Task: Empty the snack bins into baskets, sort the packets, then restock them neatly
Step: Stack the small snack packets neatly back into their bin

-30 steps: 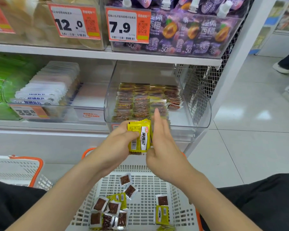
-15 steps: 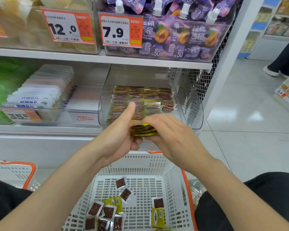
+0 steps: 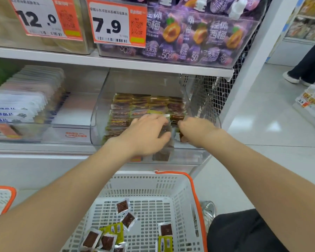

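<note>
A clear snack bin (image 3: pixel 98 124) sits on the middle shelf, holding tidy rows of small brown and yellow packets (image 3: pixel 135 108). Both my hands are inside its front right part. My left hand (image 3: pixel 145 131) and my right hand (image 3: pixel 195 128) close from either side on a small stack of packets (image 3: pixel 168 130), lowered beside the rows; the stack is mostly hidden by my fingers. Below me stands a white basket (image 3: pixel 153 186) with an orange handle. Several loose brown and yellow packets (image 3: pixel 125 220) lie scattered on its floor.
A neighbouring clear bin (image 3: pixel 16 110) of white packets stands to the left. Above is a bin of purple pouches (image 3: pixel 189 33) with a 7.9 price tag. A wire mesh panel (image 3: pixel 207 99) closes the shelf's right end. A second basket (image 3: pixel 0 197) is at the left, a person's legs (image 3: pixel 307 66) in the aisle.
Both hands moved forward from above the basket into the bin, carrying the stack of packets. The stack turned from upright with its yellow face showing to low among the rows.
</note>
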`<state>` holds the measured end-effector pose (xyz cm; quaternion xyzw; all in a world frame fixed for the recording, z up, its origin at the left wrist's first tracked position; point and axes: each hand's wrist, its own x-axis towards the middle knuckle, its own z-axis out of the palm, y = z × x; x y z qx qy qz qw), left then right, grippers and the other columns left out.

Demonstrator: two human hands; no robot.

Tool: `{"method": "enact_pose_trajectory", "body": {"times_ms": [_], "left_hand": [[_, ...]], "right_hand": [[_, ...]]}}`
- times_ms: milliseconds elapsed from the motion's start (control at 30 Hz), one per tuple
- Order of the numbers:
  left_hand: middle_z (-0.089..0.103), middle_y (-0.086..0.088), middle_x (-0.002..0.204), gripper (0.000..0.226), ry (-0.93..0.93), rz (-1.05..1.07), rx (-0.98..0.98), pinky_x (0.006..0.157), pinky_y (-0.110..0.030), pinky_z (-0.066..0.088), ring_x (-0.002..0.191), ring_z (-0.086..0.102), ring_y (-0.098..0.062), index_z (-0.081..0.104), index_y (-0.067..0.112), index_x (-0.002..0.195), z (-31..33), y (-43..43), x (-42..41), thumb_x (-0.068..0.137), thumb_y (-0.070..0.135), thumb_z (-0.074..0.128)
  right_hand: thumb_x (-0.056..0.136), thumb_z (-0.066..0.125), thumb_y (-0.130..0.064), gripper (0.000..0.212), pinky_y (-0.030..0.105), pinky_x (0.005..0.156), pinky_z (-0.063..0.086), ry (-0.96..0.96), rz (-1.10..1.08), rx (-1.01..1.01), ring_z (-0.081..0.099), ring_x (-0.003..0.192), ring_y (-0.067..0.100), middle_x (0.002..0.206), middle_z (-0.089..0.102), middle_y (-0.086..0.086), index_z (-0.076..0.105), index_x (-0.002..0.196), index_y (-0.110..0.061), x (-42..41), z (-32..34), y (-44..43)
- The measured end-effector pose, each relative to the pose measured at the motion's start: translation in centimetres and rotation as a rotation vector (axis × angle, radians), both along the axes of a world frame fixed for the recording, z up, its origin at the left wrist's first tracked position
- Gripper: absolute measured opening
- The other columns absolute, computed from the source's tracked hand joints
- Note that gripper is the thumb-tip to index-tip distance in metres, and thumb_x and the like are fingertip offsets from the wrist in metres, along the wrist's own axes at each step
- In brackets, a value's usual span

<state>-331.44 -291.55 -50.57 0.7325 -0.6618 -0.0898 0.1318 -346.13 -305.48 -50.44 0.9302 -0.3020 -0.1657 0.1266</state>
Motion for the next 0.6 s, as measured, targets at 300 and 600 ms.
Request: {"method": "enact_pose_trajectory", "body": {"times_ms": [300,600], "left_hand": [[-0.015,0.004,0.174,0.072,0.042,0.060,0.255,0.129,-0.053,-0.005,0.160,-0.016,-0.025,0.002,0.035,0.167,-3.4,-3.9,2.0,0.106,0.059,0.033],[-0.014,0.004,0.174,0.080,-0.048,0.034,0.208,0.128,-0.056,-0.006,0.160,-0.015,-0.024,-0.008,0.025,0.167,-3.0,-5.0,1.7,0.104,0.055,0.031]], "right_hand": [[0.097,0.074,-0.021,0.055,0.046,0.086,0.053,-0.336,-0.151,-0.082,0.062,0.107,0.043,0.140,0.040,0.027,0.037,0.134,-0.003,2.1,-2.3,-2.3],[0.085,0.078,-0.015,0.046,0.041,0.082,0.057,-0.723,-0.378,0.350,0.066,0.102,0.038,0.110,0.069,0.014,0.060,0.127,-0.013,3.5,-2.6,-2.1]]}}
